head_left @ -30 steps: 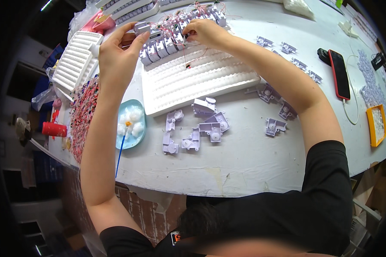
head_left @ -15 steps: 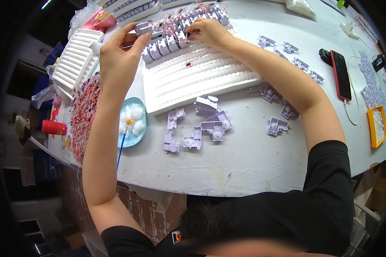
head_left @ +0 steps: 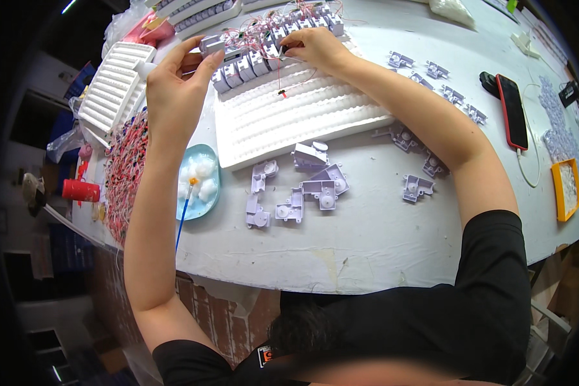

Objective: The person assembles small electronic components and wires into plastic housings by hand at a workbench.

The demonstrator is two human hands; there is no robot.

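Tray [head_left: 251, 132]: wired units [head_left: 243, 72]; dish [head_left: 201, 152]: white lumps [head_left: 204, 168]
Left hand [head_left: 177, 90], pinching housing [head_left: 210, 43], shifted slightly left; right hand's [head_left: 318, 50] grip unclear

We take this for a workshop: our white tabletop [head_left: 367, 254] carries a foam tray [head_left: 296, 122] with rows of wired parts [head_left: 243, 69], loose plastic cases [head_left: 327, 198] and heaped coloured wires [head_left: 123, 174].
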